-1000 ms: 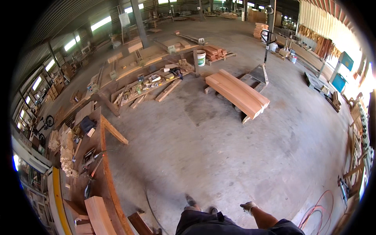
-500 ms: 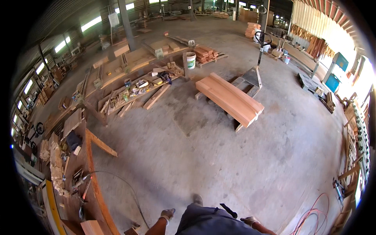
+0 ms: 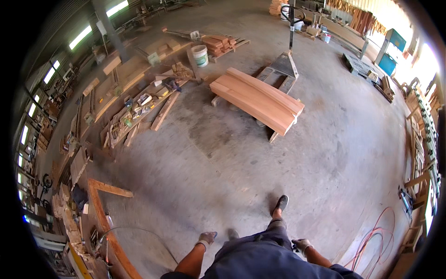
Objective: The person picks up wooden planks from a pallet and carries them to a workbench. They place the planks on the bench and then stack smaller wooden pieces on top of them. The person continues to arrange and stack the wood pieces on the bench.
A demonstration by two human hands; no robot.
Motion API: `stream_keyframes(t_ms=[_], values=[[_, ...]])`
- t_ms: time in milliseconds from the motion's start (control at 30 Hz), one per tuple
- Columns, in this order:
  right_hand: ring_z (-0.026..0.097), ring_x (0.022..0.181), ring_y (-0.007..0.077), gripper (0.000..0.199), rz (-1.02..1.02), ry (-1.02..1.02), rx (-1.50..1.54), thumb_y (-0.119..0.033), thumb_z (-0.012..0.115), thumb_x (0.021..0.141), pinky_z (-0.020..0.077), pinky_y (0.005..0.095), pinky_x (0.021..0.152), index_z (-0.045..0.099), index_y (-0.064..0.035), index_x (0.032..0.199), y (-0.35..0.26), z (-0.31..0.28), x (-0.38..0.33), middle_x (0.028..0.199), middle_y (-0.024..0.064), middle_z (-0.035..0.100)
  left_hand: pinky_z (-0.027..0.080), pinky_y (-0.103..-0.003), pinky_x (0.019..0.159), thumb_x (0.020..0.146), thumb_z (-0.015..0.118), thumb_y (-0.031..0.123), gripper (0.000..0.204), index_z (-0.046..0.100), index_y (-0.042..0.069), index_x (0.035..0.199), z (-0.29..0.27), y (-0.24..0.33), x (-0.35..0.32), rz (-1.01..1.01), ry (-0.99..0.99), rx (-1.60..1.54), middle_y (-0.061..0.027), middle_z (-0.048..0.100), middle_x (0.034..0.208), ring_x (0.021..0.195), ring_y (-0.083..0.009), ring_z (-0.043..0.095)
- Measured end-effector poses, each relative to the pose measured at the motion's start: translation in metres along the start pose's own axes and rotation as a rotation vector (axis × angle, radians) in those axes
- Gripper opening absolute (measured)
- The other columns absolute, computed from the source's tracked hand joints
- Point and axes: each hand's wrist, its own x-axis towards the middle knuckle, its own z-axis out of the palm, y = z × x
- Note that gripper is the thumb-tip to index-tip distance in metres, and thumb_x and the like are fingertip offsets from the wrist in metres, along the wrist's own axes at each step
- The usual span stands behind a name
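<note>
L hand [image 3: 207, 238], gloved, hangs loose over the floor [image 3: 186, 186], nothing seen in it; nearest is the dark hose [image 3: 126, 226], which runs off the bench [image 3: 120, 251] over its R edge. R hand [image 3: 302, 244], also gloved, is by the R thigh; can't tell if clenched or holding smth. Planks [image 3: 255, 100] sit ahead, well apart from both hands, w/ the pallet jack [image 3: 282, 63] showing past their far edge. Red hose [image 3: 373, 231] on floor, R side.
</note>
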Motion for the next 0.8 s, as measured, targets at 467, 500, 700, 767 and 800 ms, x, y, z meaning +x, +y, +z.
stream_keyframes(t_ms=[467,500,700,767,800], values=[[0.062,0.062,0.0157,0.034,-0.330,0.066,-0.247,-0.039,0.073,0.095,0.0501,0.0337,0.056,0.073,-0.0051,0.089,-0.269,-0.203,0.188,0.075,0.0044,0.069,0.056,-0.044,0.089,0.094,0.063,0.046,0.037,0.072,0.016,0.115,-0.023,0.180,0.073,0.060,0.266,-0.162,-0.0161,0.074,0.111,0.105,-0.0339,0.071],[0.065,0.068,0.0170,0.038,-0.313,0.099,-0.207,-0.042,0.073,0.093,0.0521,0.0349,0.064,0.075,-0.0039,0.090,-0.294,-0.212,0.188,0.077,0.0057,0.072,0.056,-0.044,0.088,0.095,0.062,0.041,0.034,0.071,0.018,0.118,-0.030,0.196,0.079,0.020,0.171,-0.265,-0.0135,0.075,0.109,0.104,-0.0342,0.071],[0.068,0.075,0.0183,0.044,-0.277,0.077,-0.186,-0.042,0.075,0.091,0.0541,0.0355,0.074,0.076,0.0004,0.100,-0.397,-0.211,0.167,0.084,0.0085,0.074,0.056,-0.035,0.086,0.092,0.068,0.041,0.042,0.075,0.009,0.117,-0.075,0.262,0.097,0.030,0.114,-0.594,-0.0102,0.078,0.108,0.099,-0.0246,0.074],[0.063,0.066,0.0142,0.041,-0.293,0.051,-0.251,-0.044,0.075,0.091,0.0502,0.0312,0.058,0.075,-0.0036,0.096,-0.401,-0.215,0.185,0.078,0.0048,0.070,0.057,-0.039,0.088,0.092,0.066,0.039,0.038,0.074,0.012,0.118,-0.087,0.276,0.128,0.276,0.087,-0.126,-0.0097,0.076,0.113,0.102,-0.0278,0.073],[0.064,0.066,0.0144,0.041,-0.273,0.049,-0.295,-0.044,0.075,0.091,0.0506,0.0310,0.059,0.075,-0.0035,0.097,-0.402,-0.216,0.188,0.078,0.0049,0.071,0.057,-0.041,0.088,0.093,0.065,0.037,0.036,0.073,0.014,0.119,-0.091,0.280,0.142,0.393,0.074,0.108,-0.0094,0.076,0.115,0.104,-0.0294,0.072]])
